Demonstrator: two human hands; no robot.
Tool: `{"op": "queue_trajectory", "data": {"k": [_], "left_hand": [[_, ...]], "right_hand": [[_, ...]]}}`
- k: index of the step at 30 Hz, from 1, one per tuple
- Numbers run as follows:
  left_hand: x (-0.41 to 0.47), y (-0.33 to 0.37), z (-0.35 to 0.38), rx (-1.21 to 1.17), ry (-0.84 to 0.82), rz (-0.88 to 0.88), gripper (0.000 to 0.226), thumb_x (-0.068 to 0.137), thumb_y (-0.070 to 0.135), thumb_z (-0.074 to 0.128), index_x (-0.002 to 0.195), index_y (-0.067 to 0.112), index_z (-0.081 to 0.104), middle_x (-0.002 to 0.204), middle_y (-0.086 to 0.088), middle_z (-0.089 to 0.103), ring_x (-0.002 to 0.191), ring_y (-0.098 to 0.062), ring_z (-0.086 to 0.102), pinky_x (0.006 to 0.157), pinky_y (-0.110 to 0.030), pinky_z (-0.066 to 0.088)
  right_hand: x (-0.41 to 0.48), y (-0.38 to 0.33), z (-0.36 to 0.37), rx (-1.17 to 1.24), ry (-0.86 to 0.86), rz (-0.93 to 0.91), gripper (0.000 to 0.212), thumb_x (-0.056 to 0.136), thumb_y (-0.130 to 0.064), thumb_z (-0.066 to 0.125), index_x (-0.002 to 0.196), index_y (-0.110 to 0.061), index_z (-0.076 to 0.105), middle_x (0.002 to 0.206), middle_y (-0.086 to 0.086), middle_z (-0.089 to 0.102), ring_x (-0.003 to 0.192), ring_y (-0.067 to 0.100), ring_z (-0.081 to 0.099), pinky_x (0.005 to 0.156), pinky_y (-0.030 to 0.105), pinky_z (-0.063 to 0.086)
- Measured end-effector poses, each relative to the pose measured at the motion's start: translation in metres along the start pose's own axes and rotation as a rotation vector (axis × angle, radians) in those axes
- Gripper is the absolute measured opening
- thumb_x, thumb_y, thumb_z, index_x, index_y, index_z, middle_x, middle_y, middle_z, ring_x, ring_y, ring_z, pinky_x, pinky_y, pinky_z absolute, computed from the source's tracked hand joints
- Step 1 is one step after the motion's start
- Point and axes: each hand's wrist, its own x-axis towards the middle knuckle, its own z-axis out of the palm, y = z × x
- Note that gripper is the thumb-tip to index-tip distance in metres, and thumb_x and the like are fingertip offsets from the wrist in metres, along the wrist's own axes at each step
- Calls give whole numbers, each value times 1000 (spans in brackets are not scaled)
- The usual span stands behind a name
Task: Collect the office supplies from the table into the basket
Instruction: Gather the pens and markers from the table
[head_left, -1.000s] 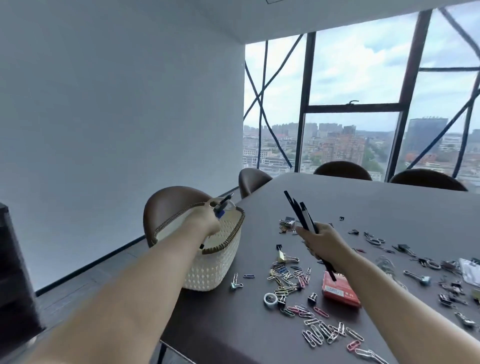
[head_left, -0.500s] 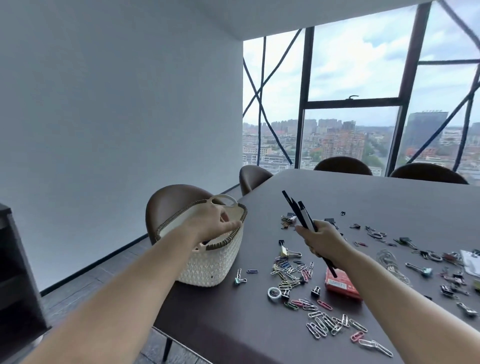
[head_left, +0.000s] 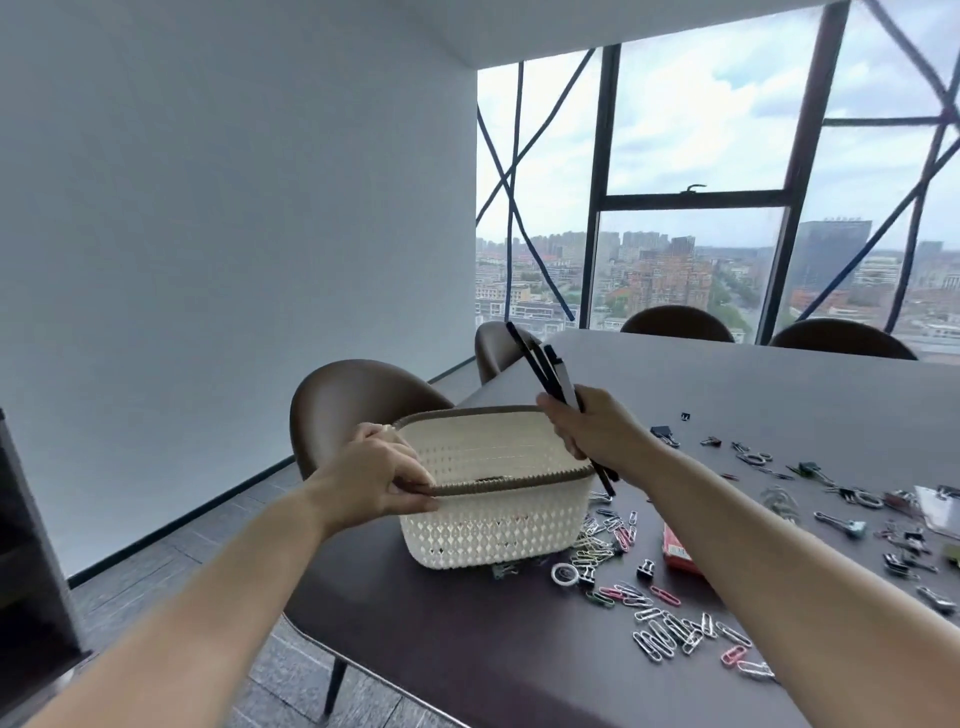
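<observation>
Several black pens (head_left: 540, 364) clutched in the curled right hand (head_left: 597, 436), just above the white basket's (head_left: 493, 525) right rim. Pinching the basket's left rim: left hand (head_left: 374, 480), thumb underneath. Resting on the dark surface (head_left: 467, 649) or barely lifted, cannot tell. Right of the basket, scattered paper clips (head_left: 670, 634) and a red box (head_left: 678, 548).

My left hand (head_left: 370, 480) grips basket (head_left: 498, 525) rim; right hand (head_left: 597, 436) holds pens (head_left: 545, 371) above it; clips (head_left: 670, 631) near-right on table (head_left: 447, 634).
</observation>
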Motion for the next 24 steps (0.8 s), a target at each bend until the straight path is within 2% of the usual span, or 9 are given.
{"op": "queue_trajectory", "data": {"k": [2, 4, 8, 12, 15, 19, 22, 24], "left_hand": [[-2, -11, 12, -16, 116, 12, 79, 55, 91, 31, 79, 27, 70, 79, 33, 53, 99, 5, 46, 105, -29, 22], [-2, -17, 24, -59, 189, 40, 76, 61, 88, 31, 72, 22, 67, 80, 21, 58, 98, -5, 49, 100, -31, 32], [-1, -22, 39, -134, 360, 128, 60, 70, 76, 47, 63, 18, 62, 75, 16, 56, 88, 3, 43, 79, -15, 40], [-4, -27, 52, -112, 546, 136, 53, 74, 69, 53, 62, 17, 59, 73, 9, 61, 87, -3, 51, 75, -12, 42], [-1, -33, 52, -88, 583, 141, 57, 75, 69, 52, 61, 14, 60, 72, 4, 62, 87, -3, 52, 77, -6, 37], [6, -38, 51, -78, 580, 119, 61, 73, 71, 50, 59, 13, 61, 69, 3, 62, 80, -4, 49, 70, -13, 41], [8, -39, 54, -93, 582, 116, 62, 72, 72, 50, 59, 13, 62, 69, 2, 62, 79, -4, 49, 71, -12, 39], [9, -39, 53, -116, 579, 116, 62, 71, 73, 50, 59, 13, 62, 69, 2, 62, 80, -4, 49, 73, -9, 37]], "right_hand": [[13, -22, 17, -17, -35, -81, 31, 94, -30, 49, 65, -19, 43, 57, 0, 41, 47, 14, 38, 49, 24, 35], [29, -33, 33, -78, -73, -120, 31, 93, -31, 50, 65, -19, 43, 56, 0, 42, 47, 15, 40, 49, 25, 36], [59, -31, 53, -209, -109, -113, 32, 90, -36, 53, 73, -11, 44, 58, 0, 44, 49, 16, 43, 49, 25, 38], [79, -10, 56, -442, -238, -20, 30, 87, -35, 59, 71, -14, 46, 61, -1, 45, 53, 16, 46, 51, 24, 36], [79, 9, 53, -661, -348, 81, 32, 85, -37, 61, 65, -20, 43, 66, 0, 48, 60, 19, 49, 54, 25, 36], [77, 18, 51, -660, -362, 127, 34, 85, -46, 57, 79, -13, 52, 69, 3, 53, 64, 22, 52, 65, 30, 42], [78, 19, 51, -688, -373, 99, 41, 81, -53, 58, 84, -13, 53, 69, -1, 50, 68, 20, 50, 67, 31, 38], [77, 21, 51, -693, -375, 93, 43, 78, -56, 61, 93, -16, 56, 80, -4, 52, 79, 18, 50, 74, 31, 39]]}}
